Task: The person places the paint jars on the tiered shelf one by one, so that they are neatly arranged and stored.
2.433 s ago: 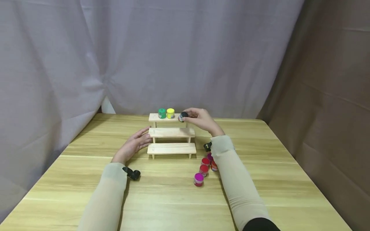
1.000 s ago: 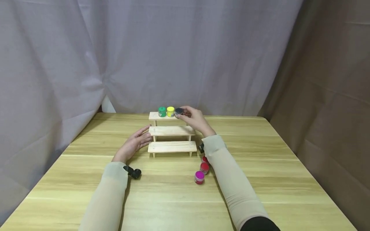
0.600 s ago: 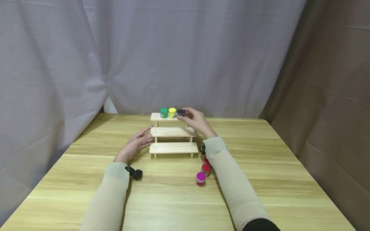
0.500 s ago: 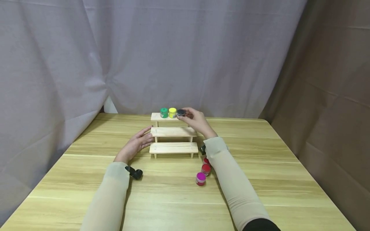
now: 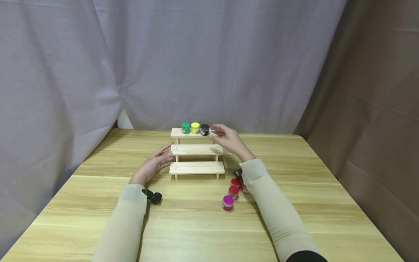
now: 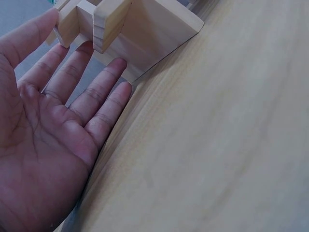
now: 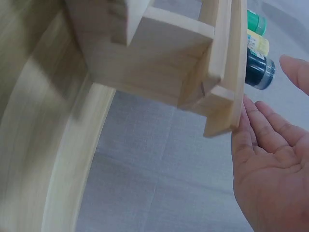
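Note:
A three-tier wooden stand (image 5: 196, 167) is on the table. On its top tier, side by side, stand a green paint jar (image 5: 186, 128), a yellow paint jar (image 5: 195, 128) and a black paint jar (image 5: 204, 130). My right hand (image 5: 230, 141) is just right of the black jar, thumb and fingers spread and holding nothing; the right wrist view shows a gap between thumb and black jar (image 7: 259, 69). At the stand's left side is my left hand (image 5: 151, 165). Its fingers are extended, with the fingertips at the stand's edge in the left wrist view (image 6: 108, 89).
Right of the stand on the wooden table (image 5: 183, 225) are a magenta-lidded jar (image 5: 227, 202), red-lidded jars (image 5: 233, 192) and an orange-red jar (image 5: 245, 189) partly behind my right sleeve. Grey curtain (image 5: 209, 65) hangs behind the table.
The right hand has brought the black jar down beside the yellow one, let go of it and drawn back to the right. The left hand has stayed at the stand's side.

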### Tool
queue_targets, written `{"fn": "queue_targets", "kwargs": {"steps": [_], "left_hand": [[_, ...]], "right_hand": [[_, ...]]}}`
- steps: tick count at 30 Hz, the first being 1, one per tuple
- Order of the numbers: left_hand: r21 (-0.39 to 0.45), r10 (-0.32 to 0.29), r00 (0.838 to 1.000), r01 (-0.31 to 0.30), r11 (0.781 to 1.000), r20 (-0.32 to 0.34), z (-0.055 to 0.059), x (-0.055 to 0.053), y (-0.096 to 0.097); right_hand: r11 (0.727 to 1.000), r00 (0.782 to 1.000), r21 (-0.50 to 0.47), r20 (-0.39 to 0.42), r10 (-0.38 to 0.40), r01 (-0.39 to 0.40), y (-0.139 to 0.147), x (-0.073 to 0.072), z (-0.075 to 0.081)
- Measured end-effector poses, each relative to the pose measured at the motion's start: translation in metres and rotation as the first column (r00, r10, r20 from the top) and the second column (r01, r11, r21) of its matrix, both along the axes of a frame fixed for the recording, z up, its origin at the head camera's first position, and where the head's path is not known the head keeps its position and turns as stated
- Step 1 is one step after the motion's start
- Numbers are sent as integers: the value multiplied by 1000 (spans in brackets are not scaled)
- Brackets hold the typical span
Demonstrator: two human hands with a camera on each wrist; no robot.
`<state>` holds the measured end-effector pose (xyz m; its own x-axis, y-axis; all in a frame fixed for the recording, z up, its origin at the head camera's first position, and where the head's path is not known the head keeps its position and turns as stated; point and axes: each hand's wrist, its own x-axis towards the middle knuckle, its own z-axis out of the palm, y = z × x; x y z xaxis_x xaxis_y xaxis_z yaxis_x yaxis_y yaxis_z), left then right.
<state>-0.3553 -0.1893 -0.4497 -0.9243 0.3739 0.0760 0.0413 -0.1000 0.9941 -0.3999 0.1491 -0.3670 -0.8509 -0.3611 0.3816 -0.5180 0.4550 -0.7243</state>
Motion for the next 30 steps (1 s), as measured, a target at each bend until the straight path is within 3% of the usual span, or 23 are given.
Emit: {"fn": "queue_targets", "kwargs": {"steps": [13,30], "left_hand": [[-7,-7,1000,7,1000,-2,0,0,1],[-1,-2,1000,2,1000,-15,0,-2,-8]], "right_hand": [[998,998,24,-11,59,-59,16,11,-1],[997,997,31,6,74,-74,28,19,-1]]}}
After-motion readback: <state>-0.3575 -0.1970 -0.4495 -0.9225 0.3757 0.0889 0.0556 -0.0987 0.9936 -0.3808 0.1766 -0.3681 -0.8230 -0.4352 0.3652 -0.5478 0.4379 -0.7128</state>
